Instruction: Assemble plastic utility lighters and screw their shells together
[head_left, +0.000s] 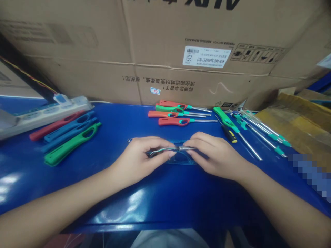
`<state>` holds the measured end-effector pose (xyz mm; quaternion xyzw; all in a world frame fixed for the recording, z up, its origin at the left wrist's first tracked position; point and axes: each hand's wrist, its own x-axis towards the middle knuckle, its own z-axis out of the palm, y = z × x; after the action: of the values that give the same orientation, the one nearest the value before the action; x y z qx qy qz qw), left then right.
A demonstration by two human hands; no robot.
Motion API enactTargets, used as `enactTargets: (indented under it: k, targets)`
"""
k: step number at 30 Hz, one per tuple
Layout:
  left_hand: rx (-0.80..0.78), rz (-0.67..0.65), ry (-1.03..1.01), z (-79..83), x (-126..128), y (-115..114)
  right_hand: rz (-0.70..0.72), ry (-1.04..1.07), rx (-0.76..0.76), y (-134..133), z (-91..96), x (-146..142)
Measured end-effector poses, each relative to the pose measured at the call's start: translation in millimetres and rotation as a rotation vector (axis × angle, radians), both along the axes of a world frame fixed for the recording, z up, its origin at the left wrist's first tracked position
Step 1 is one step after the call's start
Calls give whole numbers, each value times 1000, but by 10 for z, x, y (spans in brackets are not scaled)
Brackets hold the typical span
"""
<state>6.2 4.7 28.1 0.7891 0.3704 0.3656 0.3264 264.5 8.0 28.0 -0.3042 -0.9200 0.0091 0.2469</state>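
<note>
My left hand [143, 156] and my right hand [216, 153] meet over the middle of the blue table, both closed in a pinch. Between them is a slim metal lighter tube [184, 148] with a dark part and thin pale wires [161, 149] at its left end. My right fingers grip the tube; my left finger and thumb hold the wired end. Right below my hands lies a blue lighter handle shell [182, 159], partly covered by them. More wire ends [130, 140] poke out behind my left hand.
Loose handle shells [72, 143] lie left by a white power strip [46, 115]. Several assembled lighters [173, 122] sit at the back, against a cardboard box [103, 62]. On the right are a green lighter [227, 120], a screwdriver [229, 133] and metal tubes with green parts [266, 137].
</note>
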Motion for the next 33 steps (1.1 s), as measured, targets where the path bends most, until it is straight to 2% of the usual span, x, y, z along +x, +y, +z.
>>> enactTargets:
  k: [6, 13, 25, 33]
  targets:
    - [228, 28, 41, -13, -13, -35, 12, 0, 1, -22, -20, -5]
    - [299, 34, 41, 3, -18, -36, 25, 21, 75, -34, -36, -30]
    - [226, -25, 6, -41, 16, -42, 39, -48, 241, -90, -49, -104]
    - [198, -33, 53, -66, 17, -30, 23, -100, 203, -89, -49, -112]
